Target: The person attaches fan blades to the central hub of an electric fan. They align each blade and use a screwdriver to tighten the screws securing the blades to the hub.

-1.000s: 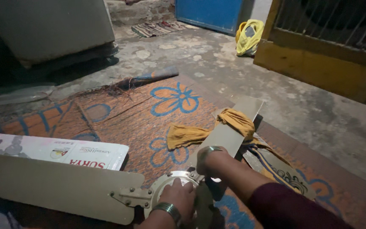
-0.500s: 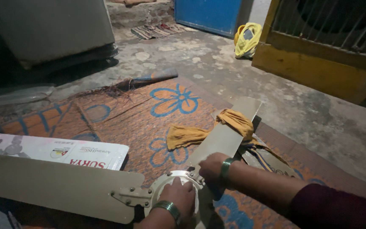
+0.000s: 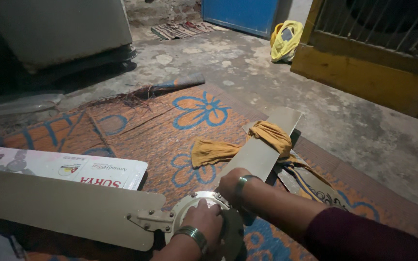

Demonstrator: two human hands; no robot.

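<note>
Your ceiling fan motor hub (image 3: 204, 203) lies on the orange patterned mat (image 3: 156, 130) on the floor. Your left hand (image 3: 204, 222) presses flat on it; your right hand (image 3: 231, 186) closes at the root of the far blade (image 3: 260, 152). The hub looks heavy and rigid, the thin blades bendable, so grip near the metal brackets, not the tips.

Fan hub (image 3: 204, 205) mostly under left hand (image 3: 204, 222); right hand (image 3: 231, 186) fingertips hidden.
</note>
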